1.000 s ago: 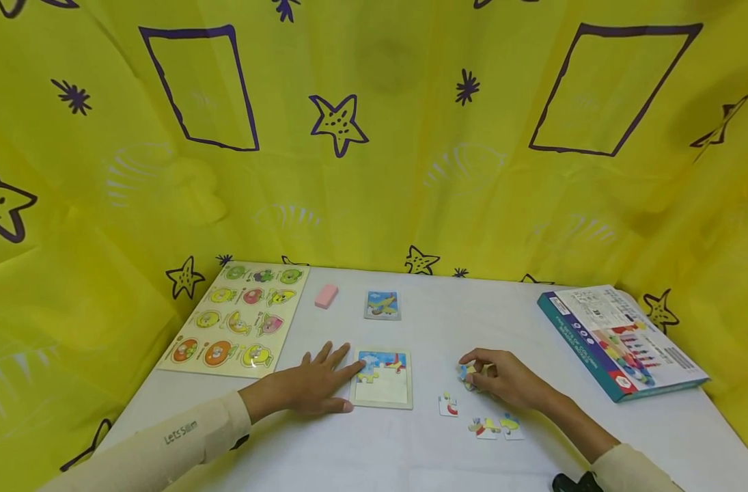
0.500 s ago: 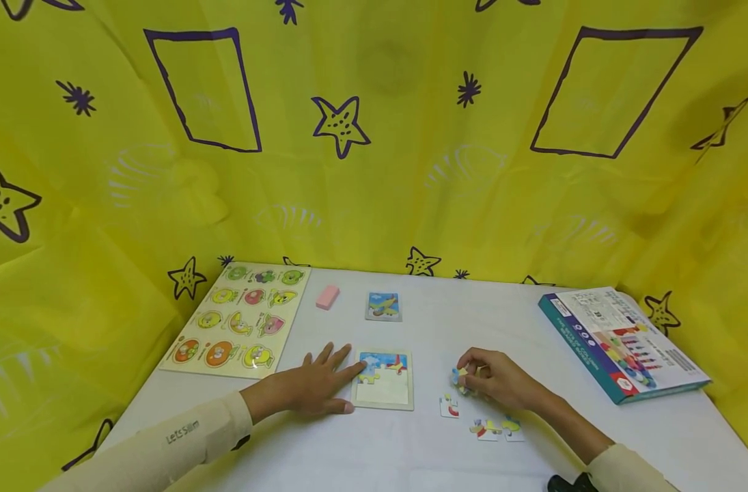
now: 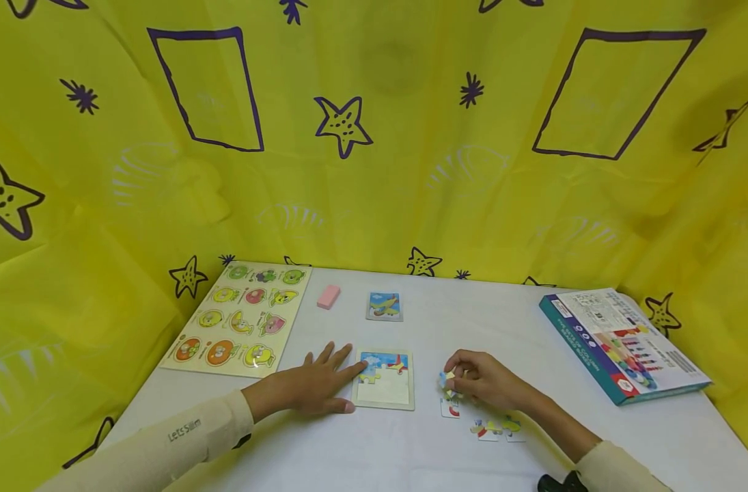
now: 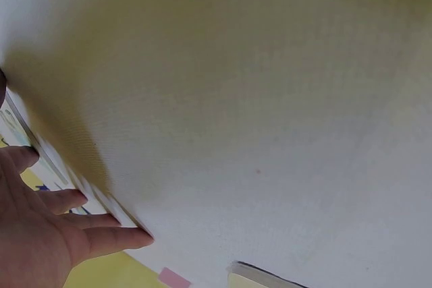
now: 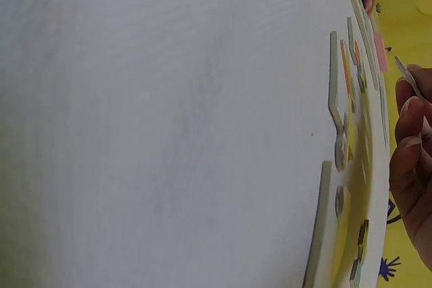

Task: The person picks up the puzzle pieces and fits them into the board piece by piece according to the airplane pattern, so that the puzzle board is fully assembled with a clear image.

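In the head view a square puzzle tray [image 3: 382,404] has picture pieces along its top and left; its lower right shows bare board. My left hand [image 3: 315,387] lies with spread fingers at the tray's left edge, index fingertip on the upper left pieces. To the right, my right hand [image 3: 487,379] pinches a blue and yellow puzzle piece [image 3: 445,384] above the table. Just below it lies a white piece with red [image 3: 450,408]; two more pieces [image 3: 488,430] [image 3: 511,428] lie nearer the front. In the right wrist view the hand [image 5: 413,146] holds the piece [image 5: 407,75] edge-on.
Behind the tray lie a small airplane picture [image 3: 384,307] and a pink block [image 3: 328,296]. A fruit board [image 3: 238,318] is at the back left, a teal-edged box [image 3: 622,342] at the right. A black object [image 3: 563,482] shows by the right sleeve.
My right hand has moved left towards the tray, carrying the pinched piece over the white and red one. My left hand stays at the tray's edge.
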`<act>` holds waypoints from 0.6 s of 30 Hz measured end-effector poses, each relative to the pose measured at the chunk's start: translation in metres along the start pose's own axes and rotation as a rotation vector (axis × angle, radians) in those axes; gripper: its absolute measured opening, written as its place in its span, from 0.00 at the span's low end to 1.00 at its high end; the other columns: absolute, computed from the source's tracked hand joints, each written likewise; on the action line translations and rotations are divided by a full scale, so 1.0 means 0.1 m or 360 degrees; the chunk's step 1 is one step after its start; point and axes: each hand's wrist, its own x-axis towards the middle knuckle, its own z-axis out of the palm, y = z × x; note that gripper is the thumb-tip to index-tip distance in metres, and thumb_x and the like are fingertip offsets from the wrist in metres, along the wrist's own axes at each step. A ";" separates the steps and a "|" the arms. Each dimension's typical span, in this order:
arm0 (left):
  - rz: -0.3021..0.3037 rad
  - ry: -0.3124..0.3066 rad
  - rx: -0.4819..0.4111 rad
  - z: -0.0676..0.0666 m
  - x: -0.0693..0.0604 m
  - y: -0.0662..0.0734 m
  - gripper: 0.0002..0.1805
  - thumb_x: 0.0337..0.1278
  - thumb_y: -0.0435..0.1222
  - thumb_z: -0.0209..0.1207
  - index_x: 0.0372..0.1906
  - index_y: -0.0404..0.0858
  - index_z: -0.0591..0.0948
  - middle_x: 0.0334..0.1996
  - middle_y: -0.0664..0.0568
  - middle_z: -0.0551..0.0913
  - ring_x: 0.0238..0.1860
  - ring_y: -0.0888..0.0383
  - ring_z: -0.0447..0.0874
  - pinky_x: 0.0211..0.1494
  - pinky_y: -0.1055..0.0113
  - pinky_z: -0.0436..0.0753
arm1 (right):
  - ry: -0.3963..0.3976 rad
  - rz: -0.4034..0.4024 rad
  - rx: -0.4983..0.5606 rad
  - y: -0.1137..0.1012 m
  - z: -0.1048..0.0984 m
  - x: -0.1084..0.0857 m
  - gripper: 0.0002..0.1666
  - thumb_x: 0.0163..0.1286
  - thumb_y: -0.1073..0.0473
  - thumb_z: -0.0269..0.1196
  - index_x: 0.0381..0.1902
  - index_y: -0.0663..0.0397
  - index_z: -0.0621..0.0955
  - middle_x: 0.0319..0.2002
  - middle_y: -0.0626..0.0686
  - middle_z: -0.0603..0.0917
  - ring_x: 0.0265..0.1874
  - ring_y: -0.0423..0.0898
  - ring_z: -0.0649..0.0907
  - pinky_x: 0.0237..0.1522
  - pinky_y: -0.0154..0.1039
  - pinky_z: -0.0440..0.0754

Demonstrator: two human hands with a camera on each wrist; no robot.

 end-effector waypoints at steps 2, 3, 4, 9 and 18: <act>0.0003 0.0005 0.0004 0.00 0.00 0.00 0.43 0.67 0.63 0.51 0.80 0.50 0.56 0.80 0.37 0.49 0.77 0.27 0.46 0.67 0.28 0.62 | -0.0017 0.0001 0.0012 -0.02 0.03 0.02 0.14 0.71 0.58 0.66 0.48 0.61 0.78 0.31 0.53 0.78 0.19 0.39 0.75 0.24 0.30 0.76; 0.0005 0.0007 0.0004 0.00 0.00 0.00 0.43 0.67 0.63 0.51 0.80 0.50 0.56 0.80 0.37 0.49 0.77 0.27 0.47 0.67 0.28 0.62 | -0.0025 0.0004 0.0015 -0.02 0.04 0.03 0.14 0.71 0.58 0.66 0.48 0.61 0.78 0.31 0.53 0.78 0.19 0.39 0.75 0.24 0.30 0.76; 0.0005 0.0008 0.0005 0.00 0.00 0.00 0.43 0.67 0.63 0.52 0.80 0.50 0.56 0.80 0.37 0.49 0.77 0.27 0.47 0.67 0.28 0.62 | -0.0030 0.0005 0.0016 -0.03 0.06 0.03 0.13 0.71 0.58 0.66 0.48 0.60 0.78 0.31 0.53 0.78 0.19 0.39 0.75 0.24 0.30 0.76; 0.0008 0.0002 -0.0001 0.00 -0.01 0.01 0.43 0.67 0.63 0.52 0.80 0.49 0.56 0.80 0.36 0.49 0.77 0.27 0.47 0.67 0.27 0.62 | -0.0063 -0.0021 0.0030 -0.04 0.12 0.08 0.12 0.71 0.58 0.65 0.47 0.60 0.78 0.31 0.52 0.77 0.20 0.38 0.75 0.25 0.29 0.76; 0.0007 0.0011 -0.0007 0.00 0.00 0.00 0.43 0.67 0.63 0.52 0.80 0.49 0.57 0.80 0.36 0.49 0.77 0.27 0.46 0.67 0.27 0.61 | -0.0103 0.0044 0.0094 -0.10 0.18 0.18 0.17 0.71 0.58 0.66 0.52 0.62 0.79 0.37 0.54 0.78 0.28 0.42 0.81 0.27 0.30 0.78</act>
